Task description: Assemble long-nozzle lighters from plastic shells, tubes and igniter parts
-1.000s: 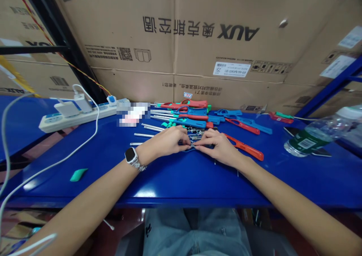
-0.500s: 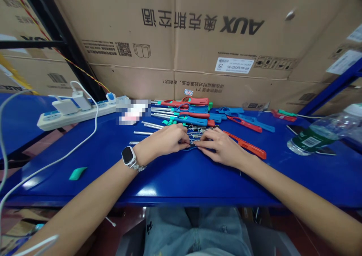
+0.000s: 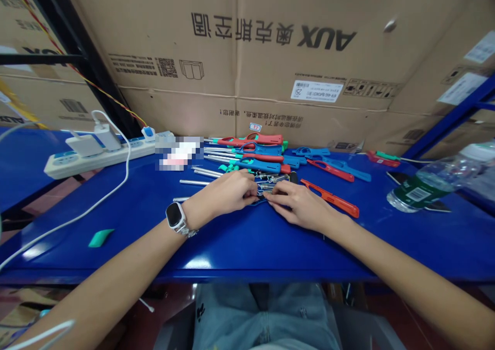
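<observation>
Low over the blue table, my left hand [image 3: 233, 191] is closed at a partly assembled stick lighter. Its blue edge [image 3: 260, 202] shows under the fingertips, and a metal tube [image 3: 180, 199] pokes out left of the wrist. My right hand [image 3: 294, 201] meets it from the right, thumb and fingers pinched together at a small dark part that is mostly hidden. Just beyond the fingertips lie clear inner lighter pieces with thin wires [image 3: 267, 186]. Behind them, red and blue stick lighters [image 3: 259, 164] are piled with their metal tubes pointing left.
Loose red half-shells [image 3: 332, 199] and blue half-shells [image 3: 350, 169] lie to the right, with a water bottle [image 3: 421, 190] farther over. A white power strip [image 3: 104, 154] with plugs and a cable is at left. A green piece [image 3: 101, 237] lies nearer. Cardboard [image 3: 263, 71] stands behind.
The view has shifted slightly. Both hands stay together at the same lighter, with the right fingertips moved only a little.
</observation>
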`<state>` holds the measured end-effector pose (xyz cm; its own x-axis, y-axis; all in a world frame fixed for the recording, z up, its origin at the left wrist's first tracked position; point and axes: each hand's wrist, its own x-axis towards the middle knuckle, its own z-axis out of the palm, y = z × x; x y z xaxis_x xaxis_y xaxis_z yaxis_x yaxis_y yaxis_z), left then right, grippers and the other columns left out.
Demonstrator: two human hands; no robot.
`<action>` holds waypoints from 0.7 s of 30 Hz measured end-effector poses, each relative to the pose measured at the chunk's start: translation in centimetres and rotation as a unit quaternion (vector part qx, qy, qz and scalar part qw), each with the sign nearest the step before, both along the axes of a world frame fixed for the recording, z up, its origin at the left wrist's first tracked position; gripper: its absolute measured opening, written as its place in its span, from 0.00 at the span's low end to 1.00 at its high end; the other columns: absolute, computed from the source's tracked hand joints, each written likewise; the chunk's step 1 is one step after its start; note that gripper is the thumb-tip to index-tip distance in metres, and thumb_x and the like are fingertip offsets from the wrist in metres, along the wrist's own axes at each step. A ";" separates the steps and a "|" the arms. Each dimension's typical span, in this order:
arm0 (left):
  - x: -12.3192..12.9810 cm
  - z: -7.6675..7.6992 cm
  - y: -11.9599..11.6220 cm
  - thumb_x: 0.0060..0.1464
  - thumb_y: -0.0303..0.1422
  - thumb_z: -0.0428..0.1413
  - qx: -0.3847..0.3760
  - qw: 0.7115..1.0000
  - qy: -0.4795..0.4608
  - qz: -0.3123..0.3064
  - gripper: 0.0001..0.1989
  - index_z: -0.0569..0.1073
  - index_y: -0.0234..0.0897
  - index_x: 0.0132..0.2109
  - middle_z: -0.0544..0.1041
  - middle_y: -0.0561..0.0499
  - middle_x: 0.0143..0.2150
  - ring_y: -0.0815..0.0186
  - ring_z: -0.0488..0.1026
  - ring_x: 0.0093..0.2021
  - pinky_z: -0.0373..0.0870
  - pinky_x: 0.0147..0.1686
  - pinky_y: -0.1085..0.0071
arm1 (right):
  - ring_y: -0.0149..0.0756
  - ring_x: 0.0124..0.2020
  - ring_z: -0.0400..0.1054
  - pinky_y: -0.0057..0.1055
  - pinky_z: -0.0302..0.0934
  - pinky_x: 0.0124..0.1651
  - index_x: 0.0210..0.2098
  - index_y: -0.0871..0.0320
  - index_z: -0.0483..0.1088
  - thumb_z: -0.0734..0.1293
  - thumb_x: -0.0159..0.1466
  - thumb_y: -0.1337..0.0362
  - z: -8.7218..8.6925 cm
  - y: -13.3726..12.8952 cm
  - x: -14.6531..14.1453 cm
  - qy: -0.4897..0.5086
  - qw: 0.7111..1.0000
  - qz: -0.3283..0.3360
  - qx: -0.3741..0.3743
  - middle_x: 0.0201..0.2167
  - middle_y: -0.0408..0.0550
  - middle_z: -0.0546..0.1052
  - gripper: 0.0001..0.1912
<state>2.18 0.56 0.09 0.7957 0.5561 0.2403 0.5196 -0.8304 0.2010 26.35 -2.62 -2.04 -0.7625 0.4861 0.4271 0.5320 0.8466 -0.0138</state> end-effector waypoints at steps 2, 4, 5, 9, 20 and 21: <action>0.1 0.1 -0.1 0.62 0.28 0.59 0.012 1.000 0.010 0.002 0.10 0.75 0.36 0.30 0.74 0.50 0.31 0.63 0.71 0.35 0.65 0.39 0.65 | 0.40 0.37 0.72 0.36 0.71 0.40 0.48 0.62 0.80 0.60 0.75 0.66 0.1 0.0 0.0 -0.008 1.000 0.002 -0.007 0.37 0.55 0.77 0.16; 0.2 0.2 -0.3 0.62 0.27 0.58 0.025 1.000 0.017 0.007 0.10 0.75 0.36 0.30 0.75 0.50 0.31 0.63 0.71 0.35 0.66 0.40 0.65 | 0.40 0.37 0.73 0.37 0.72 0.40 0.49 0.62 0.79 0.59 0.75 0.66 0.2 0.0 0.1 -0.016 1.000 0.002 -0.017 0.38 0.55 0.77 0.16; 0.3 0.2 -0.4 0.62 0.27 0.58 0.029 0.999 0.020 0.010 0.10 0.75 0.36 0.30 0.75 0.50 0.31 0.62 0.72 0.36 0.67 0.40 0.65 | 0.41 0.37 0.73 0.37 0.72 0.40 0.49 0.62 0.79 0.60 0.74 0.66 0.3 0.0 0.1 -0.018 1.000 0.001 -0.020 0.38 0.56 0.78 0.16; 0.6 0.3 -0.9 0.63 0.26 0.58 0.041 0.998 0.041 0.014 0.10 0.75 0.35 0.31 0.75 0.48 0.33 0.60 0.73 0.37 0.69 0.43 0.64 | 0.41 0.38 0.73 0.38 0.72 0.41 0.49 0.62 0.79 0.60 0.74 0.66 0.5 0.0 -0.1 -0.032 0.999 -0.004 -0.028 0.38 0.56 0.77 0.16; 1.0 0.2 -1.2 0.63 0.24 0.56 0.037 0.998 0.038 0.035 0.10 0.74 0.34 0.32 0.75 0.47 0.33 0.59 0.71 0.37 0.70 0.42 0.63 | 0.42 0.40 0.74 0.39 0.73 0.43 0.52 0.64 0.78 0.63 0.72 0.65 0.6 -0.3 -0.1 -0.049 0.998 -0.018 -0.028 0.41 0.57 0.78 0.15; 1.0 0.2 -1.2 0.63 0.24 0.56 0.031 0.998 0.035 0.039 0.09 0.74 0.34 0.32 0.75 0.47 0.33 0.59 0.72 0.38 0.70 0.41 0.63 | 0.42 0.40 0.75 0.39 0.73 0.44 0.52 0.63 0.78 0.63 0.72 0.65 0.6 -0.3 -0.1 -0.045 0.998 -0.018 -0.032 0.41 0.57 0.78 0.15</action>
